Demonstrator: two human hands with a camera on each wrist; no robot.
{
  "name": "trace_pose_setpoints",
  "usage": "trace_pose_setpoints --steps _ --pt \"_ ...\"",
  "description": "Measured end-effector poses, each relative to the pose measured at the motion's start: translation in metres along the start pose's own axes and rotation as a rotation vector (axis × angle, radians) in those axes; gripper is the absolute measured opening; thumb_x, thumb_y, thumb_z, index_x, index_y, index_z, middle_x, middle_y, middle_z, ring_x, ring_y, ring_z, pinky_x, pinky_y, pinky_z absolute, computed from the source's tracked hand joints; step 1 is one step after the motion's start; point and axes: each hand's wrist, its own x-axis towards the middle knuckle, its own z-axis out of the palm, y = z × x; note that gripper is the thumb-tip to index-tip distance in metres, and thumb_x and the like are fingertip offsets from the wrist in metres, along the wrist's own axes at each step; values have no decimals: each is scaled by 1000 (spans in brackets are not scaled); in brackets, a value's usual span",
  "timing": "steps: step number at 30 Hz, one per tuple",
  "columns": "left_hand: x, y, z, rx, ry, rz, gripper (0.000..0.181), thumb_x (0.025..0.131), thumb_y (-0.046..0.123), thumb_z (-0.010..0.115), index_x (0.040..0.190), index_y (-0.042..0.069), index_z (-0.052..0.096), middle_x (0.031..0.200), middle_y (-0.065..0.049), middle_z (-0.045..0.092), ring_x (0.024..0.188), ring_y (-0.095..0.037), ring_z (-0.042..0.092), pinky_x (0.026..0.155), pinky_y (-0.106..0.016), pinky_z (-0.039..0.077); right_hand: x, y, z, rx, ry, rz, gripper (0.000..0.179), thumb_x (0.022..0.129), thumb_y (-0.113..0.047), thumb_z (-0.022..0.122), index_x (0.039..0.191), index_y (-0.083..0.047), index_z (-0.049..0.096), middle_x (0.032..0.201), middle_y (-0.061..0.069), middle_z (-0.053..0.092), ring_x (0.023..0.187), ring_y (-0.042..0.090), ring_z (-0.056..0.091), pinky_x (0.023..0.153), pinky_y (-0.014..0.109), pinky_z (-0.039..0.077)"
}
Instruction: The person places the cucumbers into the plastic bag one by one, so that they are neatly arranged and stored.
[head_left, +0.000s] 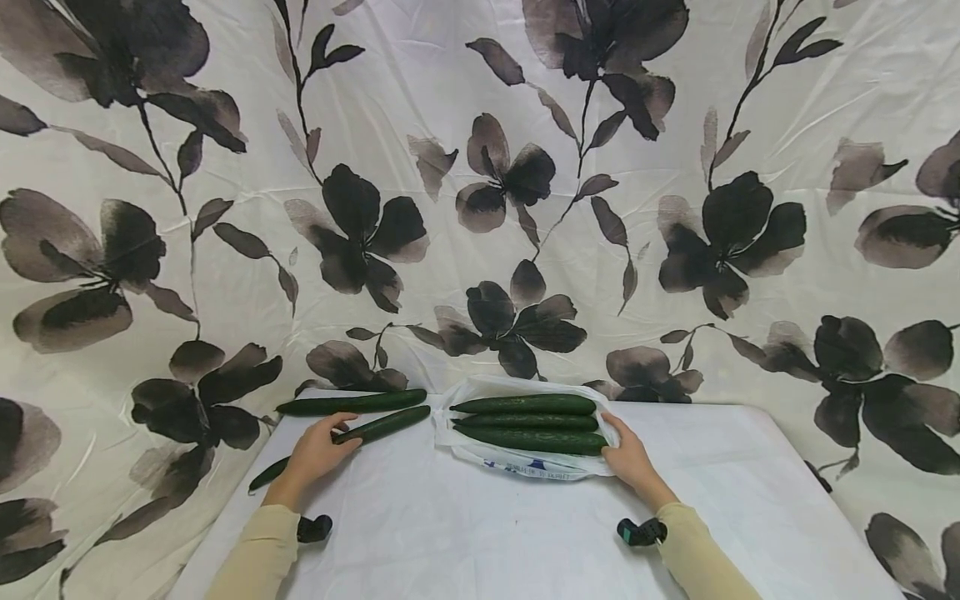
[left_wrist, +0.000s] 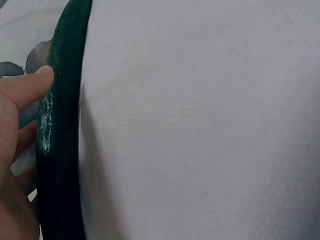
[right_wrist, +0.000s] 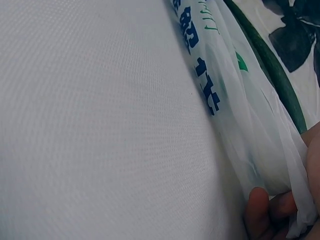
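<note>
White plastic bag at lower centre, blue-and-green lettering illegible, three cucumbers inside, right hand gripping its edge, left hand grasping a loose cucumber, lower left, another cucumber behind

My left sleeve and my right sleeve are both of a pale yellow colour, and near the cuffs I wear a small black left device and a similar right device, which bears a greenish patch.

Head cam wide, fwd/down; wrist cams close, L sharing cucumber, R bag w/ head.
</note>
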Motion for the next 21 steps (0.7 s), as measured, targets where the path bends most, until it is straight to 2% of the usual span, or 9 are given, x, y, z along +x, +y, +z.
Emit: trace_pose_setpoints --steps 4,11,21 --pt "0 -2 0 32 -23 3 55 86 28 76 133 7 57 116 -18 61 108 -40 57 86 -60 44 0 0 0 10 -5 5 68 83 3 50 149 -7 35 151 26 31 138 47 23 108 62 22" --pt "1 -4 2 125 -46 43 52 83 25 78 130 11 61 114 -18 64 103 -39 60 82 -58 46 0 0 0 24 -11 8 69 83 3 49 150 -8 35 151 26 30 138 47 23 108 62 22" --pt "4 -2 0 76 -88 25 45 86 25 76 128 16 64 119 -18 62 109 -39 57 86 -59 44 1 0 -2 30 -17 18 69 83 3 50 150 -8 35 152 24 29 139 45 22 108 61 21"
